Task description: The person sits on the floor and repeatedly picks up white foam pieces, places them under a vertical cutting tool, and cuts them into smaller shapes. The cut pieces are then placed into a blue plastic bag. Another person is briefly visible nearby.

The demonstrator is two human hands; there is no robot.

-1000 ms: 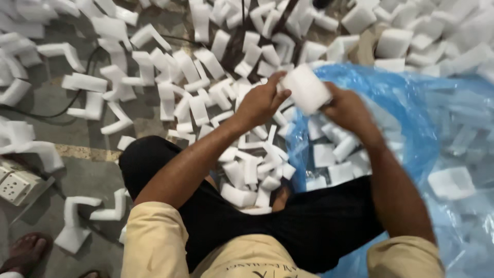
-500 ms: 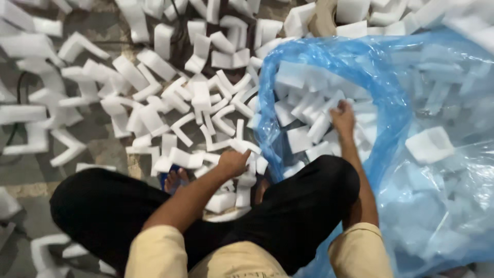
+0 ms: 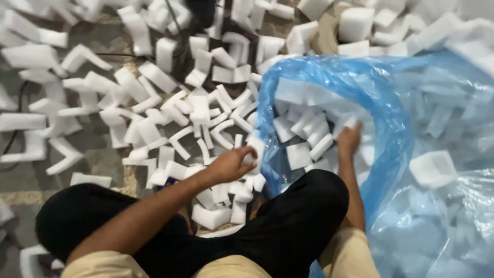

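- A large blue plastic bag [image 3: 396, 103] fills the right side, its mouth open toward the seated person and already packed with white foam pieces, too many and too overlapped to count.
- A loose heap of white foam corner pieces [image 3: 175, 118] covers the floor [image 3: 31, 185] at left and centre, dozens at least, most L-shaped.
- One person sits cross-legged in black trousers [image 3: 288, 226], two bare hands at work.
- The right hand [image 3: 350, 139] reaches inside the bag mouth, resting among the pieces there; whether its fingers grasp anything cannot be told, as motion blur hides them.
- The left hand [image 3: 231, 163] sits at the near edge of the heap, fingers pinched around one small foam piece [image 3: 256, 146] just beside the bag's rim.
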